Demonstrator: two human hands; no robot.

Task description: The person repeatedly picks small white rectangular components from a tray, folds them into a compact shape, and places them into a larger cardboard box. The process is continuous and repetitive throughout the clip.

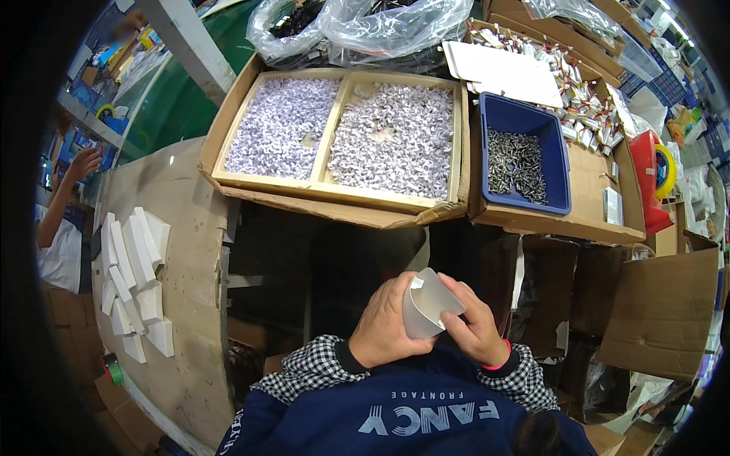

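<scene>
While both hands hold it, the bent white piece point(428, 308) sits right between them, on the near side of the wooden tray point(328, 133). Its open end faces up and tips a little. Its long way seems to run toward and away from the tray, but the hands hide how deep it goes. The left hand point(388, 323) wraps round the left side, with its thumb low down. The right hand point(475, 327) pinches the right edge, with its thumb at the rim. Both touch the piece, so neither is nearer, but the left one covers more of it.

Farther out, small pale bits point(422, 152) fill both parts of the tray. Left of the tray, white blocks point(141, 285) lie in a heap on a table point(190, 228). Just right of the tray, a blue bin point(525, 114) holds metal bits point(517, 163). Past the tray's back edge are clear plastic bags point(395, 30). Far left of the tray, another person's hand point(85, 162) is up.
</scene>
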